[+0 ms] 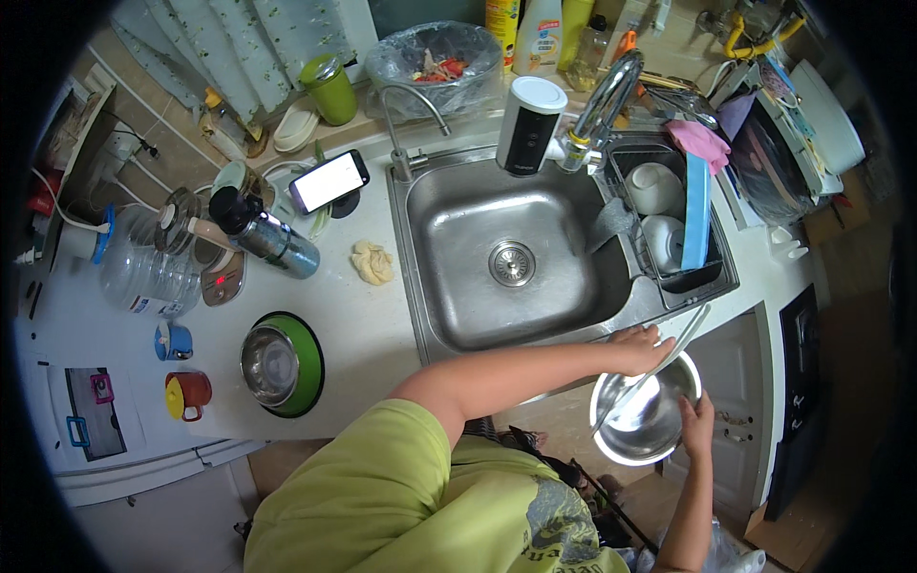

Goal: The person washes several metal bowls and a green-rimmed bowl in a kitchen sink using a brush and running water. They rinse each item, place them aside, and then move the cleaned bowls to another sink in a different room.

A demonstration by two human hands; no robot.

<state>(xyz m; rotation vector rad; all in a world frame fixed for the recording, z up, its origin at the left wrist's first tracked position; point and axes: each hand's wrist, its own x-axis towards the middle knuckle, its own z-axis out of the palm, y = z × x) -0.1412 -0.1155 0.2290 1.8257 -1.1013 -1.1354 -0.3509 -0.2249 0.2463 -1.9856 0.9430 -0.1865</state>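
Observation:
My left hand (pixel 640 351) reaches across to the right, closed around a pair of pale chopsticks (pixel 689 333) that slant down into a stainless steel bowl (pixel 645 437). My right hand (pixel 696 424) grips the bowl's right rim. The bowl is held tilted beyond the counter's front edge, and a bright reflection hides part of its inside. Above my left forearm lies the steel sink (pixel 466 286), with its round drain (pixel 511 263) showing.
A dish rack (pixel 670 297) with white bowls stands right of the sink. Left of it are a dough-like lump (pixel 372 263), a green-rimmed bowl (pixel 309 365), a bottle (pixel 276 247) and a lit phone (pixel 329 183). A lined waste bin (pixel 433 54) and faucet (pixel 609 93) stand behind.

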